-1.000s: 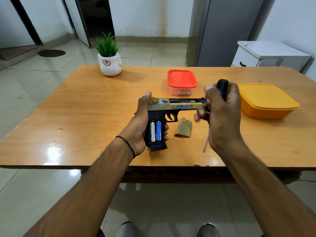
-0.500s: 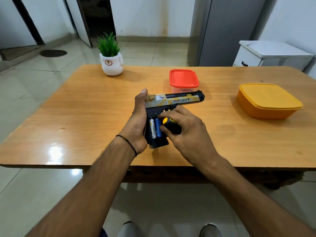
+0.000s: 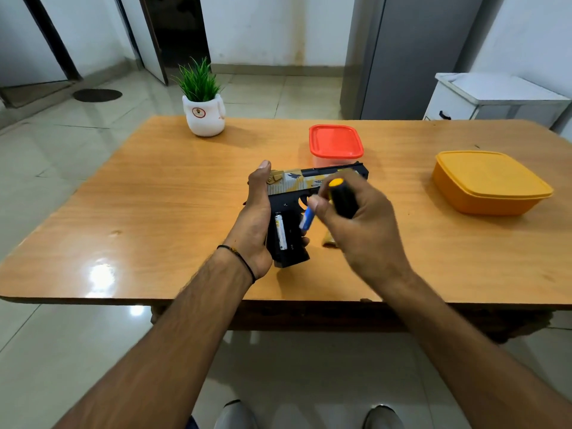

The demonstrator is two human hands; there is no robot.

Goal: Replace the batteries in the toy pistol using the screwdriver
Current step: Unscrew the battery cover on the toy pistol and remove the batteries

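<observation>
One toy pistol (image 3: 312, 193), black with a gold-patterned slide, is gripped above the wooden table (image 3: 154, 193) by the left hand (image 3: 255, 224). One white battery (image 3: 281, 232) sits in its open grip. One blue battery (image 3: 307, 218) is pinched by the right hand (image 3: 356, 224), which is also closed around one black, yellow-capped screwdriver (image 3: 342, 198).

Glossy wooden table (image 3: 154, 212); smooth plastic orange container (image 3: 489, 184).
</observation>
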